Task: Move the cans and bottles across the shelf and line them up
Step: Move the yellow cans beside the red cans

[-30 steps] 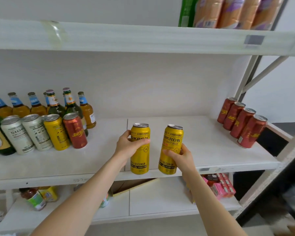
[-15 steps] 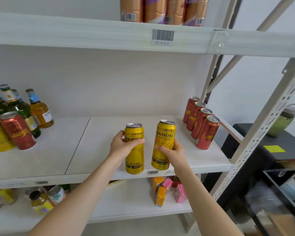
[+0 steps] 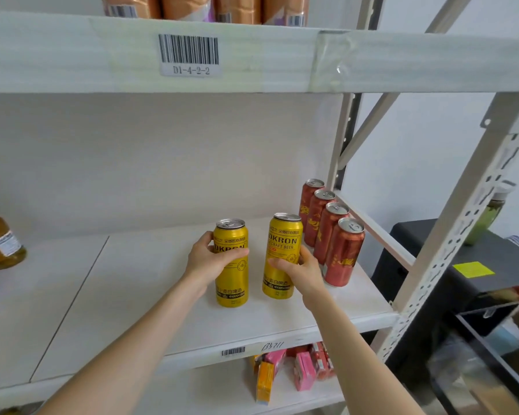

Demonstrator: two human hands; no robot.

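Beside the red cans, each hand grips one upright yellow can, left hand and right hand, fingers clamped mid-body; smooth, rigid and probably full, they suit that hold on the shelf

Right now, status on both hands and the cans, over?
Left hand gripping one yellow can; right hand gripping the other. Row of four red cans lined up at right. Shelf beside them open.
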